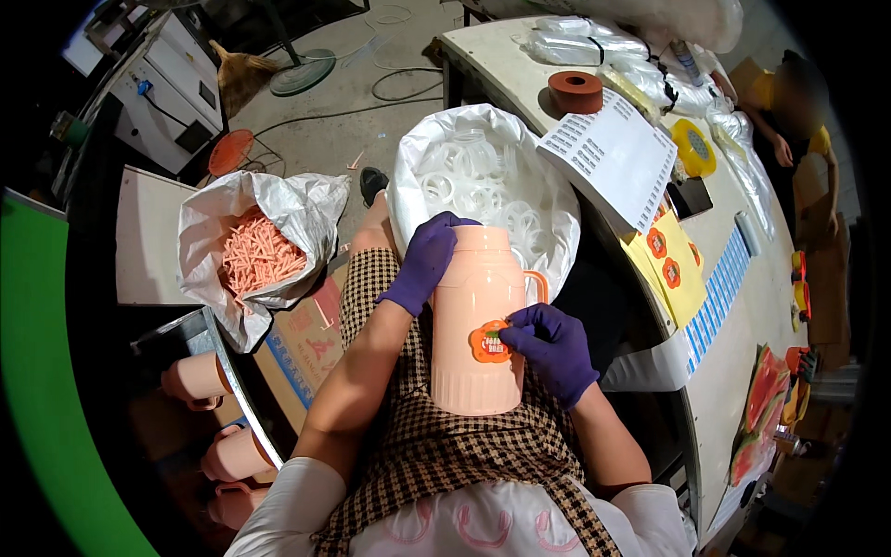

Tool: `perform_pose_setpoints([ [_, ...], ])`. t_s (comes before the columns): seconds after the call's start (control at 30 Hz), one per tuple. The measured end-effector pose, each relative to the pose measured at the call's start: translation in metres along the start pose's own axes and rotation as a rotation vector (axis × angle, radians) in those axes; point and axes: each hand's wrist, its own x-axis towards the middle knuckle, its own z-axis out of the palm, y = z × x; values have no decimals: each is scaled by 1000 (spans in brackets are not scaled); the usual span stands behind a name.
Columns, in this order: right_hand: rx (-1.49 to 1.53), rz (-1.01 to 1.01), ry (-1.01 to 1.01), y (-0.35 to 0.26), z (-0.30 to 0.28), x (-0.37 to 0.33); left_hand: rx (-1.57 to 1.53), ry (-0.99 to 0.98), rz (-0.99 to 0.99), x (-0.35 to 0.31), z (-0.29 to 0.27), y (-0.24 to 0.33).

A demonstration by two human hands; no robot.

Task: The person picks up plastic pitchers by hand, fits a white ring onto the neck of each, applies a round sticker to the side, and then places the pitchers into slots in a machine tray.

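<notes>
A peach-coloured vacuum jug stands tilted in my lap, its neck pointing away from me and its handle on the right. My left hand, in a purple glove, grips it round the neck and upper left side. On the front of the body is an orange flower-shaped sticker. My right hand, also gloved in purple, has thumb and fingertips pinched together at the sticker's right edge. The fingertips partly cover that edge, so how much of it is stuck down cannot be seen.
Ahead is a white sack of clear plastic rings; to its left, a sack of peach plastic parts. More peach jugs lie in a bin lower left. The right-hand table bears sticker sheets and a tape roll. Another person is beyond.
</notes>
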Motion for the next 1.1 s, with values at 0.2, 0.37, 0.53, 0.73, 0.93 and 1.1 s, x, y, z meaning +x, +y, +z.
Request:
perform_pose_setpoints([
  [0.2,-354,-247,218,31,6,4,134,14,151,-1,-1,-7],
  [0.37,-706,-447,620,46,-41,20,187,-16,59,4,-15,-15],
  [0.53,-1034,-897,-211,13,-14,-16,-36,-243,4,5,-8,4],
  [0.73,-885,-1104,-9,-31,-84,7,87,-269,3,5,-28,39],
  [0.93,-1019,-553,742,-107,-261,113,606,-104,253,5,-4,110],
  [1.1,-1117,-73,767,-86,-359,217,684,-26,105,19,3,37],
])
